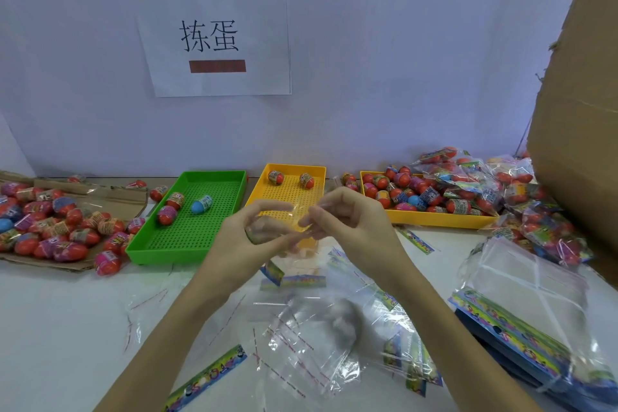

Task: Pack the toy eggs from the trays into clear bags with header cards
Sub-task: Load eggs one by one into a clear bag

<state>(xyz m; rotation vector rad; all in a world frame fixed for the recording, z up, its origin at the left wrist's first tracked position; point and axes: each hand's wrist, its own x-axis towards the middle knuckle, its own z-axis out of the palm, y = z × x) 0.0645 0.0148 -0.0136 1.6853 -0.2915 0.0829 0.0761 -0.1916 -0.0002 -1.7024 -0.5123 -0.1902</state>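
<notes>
My left hand (257, 231) and my right hand (347, 214) meet above the table in front of the middle yellow tray (317, 170). Together they pinch a clear bag (294, 227) that hangs between them, its printed header card (272, 273) dangling below. A blurred toy egg (259, 227) seems to sit in my left palm inside the plastic. The green tray (160, 244) holds three eggs, among them a blue one (201, 204). Two eggs (276, 177) lie at the back of the middle yellow tray. The right yellow tray (434, 218) is heaped with eggs.
Loose eggs (50, 227) lie on flattened cardboard at the left. Filled bags (521, 191) pile up at the right beside a big cardboard box (578, 110). Empty bags (307, 338) and header cards (207, 375) litter the near table; a stack of bags (521, 321) sits near right.
</notes>
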